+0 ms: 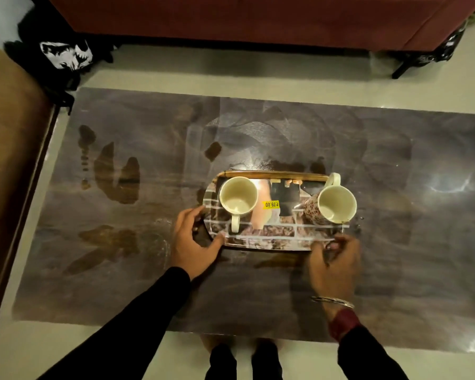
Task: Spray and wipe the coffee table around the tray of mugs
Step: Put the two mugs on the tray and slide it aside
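Observation:
A rectangular tray [269,238] with a brick-pattern print and a yellow price sticker sits mid-table on the glossy dark coffee table [395,256]. On it stand a plain cream mug [237,200] at the left and a floral mug [333,205] at the right, leaning toward the right. My left hand [191,242] grips the tray's near-left corner. My right hand [335,266] holds the tray's near-right edge with its fingertips. No spray bottle or cloth is in view.
Brown wet smears mark the tabletop left of the tray [118,176] and near the front left [104,248]. A red sofa [258,17] stands beyond the table, a wooden surface [8,160] at the left, and black clothing [63,54] on the floor. My feet show below the near edge.

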Demonstrator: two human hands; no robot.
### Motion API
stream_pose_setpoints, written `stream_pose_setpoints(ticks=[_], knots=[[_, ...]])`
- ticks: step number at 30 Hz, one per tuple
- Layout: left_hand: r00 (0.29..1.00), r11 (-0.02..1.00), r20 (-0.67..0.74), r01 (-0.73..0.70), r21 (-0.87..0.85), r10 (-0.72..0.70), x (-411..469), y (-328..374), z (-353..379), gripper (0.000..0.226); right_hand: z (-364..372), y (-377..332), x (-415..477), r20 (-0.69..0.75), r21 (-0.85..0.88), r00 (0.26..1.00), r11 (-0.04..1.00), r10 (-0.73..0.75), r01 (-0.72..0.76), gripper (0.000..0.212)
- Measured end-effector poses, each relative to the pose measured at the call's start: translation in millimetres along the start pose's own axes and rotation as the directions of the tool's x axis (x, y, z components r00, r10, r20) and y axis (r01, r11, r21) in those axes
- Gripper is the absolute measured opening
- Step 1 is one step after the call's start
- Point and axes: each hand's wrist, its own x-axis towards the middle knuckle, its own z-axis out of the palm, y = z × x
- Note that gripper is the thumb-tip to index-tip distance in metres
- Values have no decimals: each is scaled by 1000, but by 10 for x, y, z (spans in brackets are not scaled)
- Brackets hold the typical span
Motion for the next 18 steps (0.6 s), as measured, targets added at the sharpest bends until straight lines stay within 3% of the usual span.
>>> stream_pose_setpoints(ticks=[3, 5, 9, 11, 12, 14, 16, 18], knots=[[1000, 1000, 19, 7, -5, -7, 30, 132, 37, 89, -152, 48, 271, -63, 32, 998, 999, 13, -11, 86], [998, 1000, 66, -3, 2, 2, 59, 203, 121, 105, -161, 46, 505, -10, -21, 1000, 1000, -22, 22, 108], [997, 999, 80, -15, 32, 12, 153, 278, 232, 122, -60, 55, 806, 108, -132, 984, 979, -141, 155, 136], [995, 999, 98, 4, 37, -8, 212, 262, 235, 126, -45, 92, 885, 164, -227, 980, 963, -108, 144, 143], [993, 999, 122, 3, 45, -9, 243, 234, 227, 128, -41, 148, 929, 210, -281, 976, 952, -60, 119, 139], [983, 997, 184, -27, 79, 12, 275, 144, 201, 129, -28, 363, 1005, 326, -351, 945, 931, 26, 96, 111], [975, 995, 224, -25, 99, 2, 265, 34, 153, 118, -20, 590, 1062, 343, -307, 937, 951, 73, 38, 84], [972, 996, 223, 64, 54, -75, 234, -61, 124, 98, -58, 633, 1086, 319, -204, 942, 978, 107, -42, 67]])
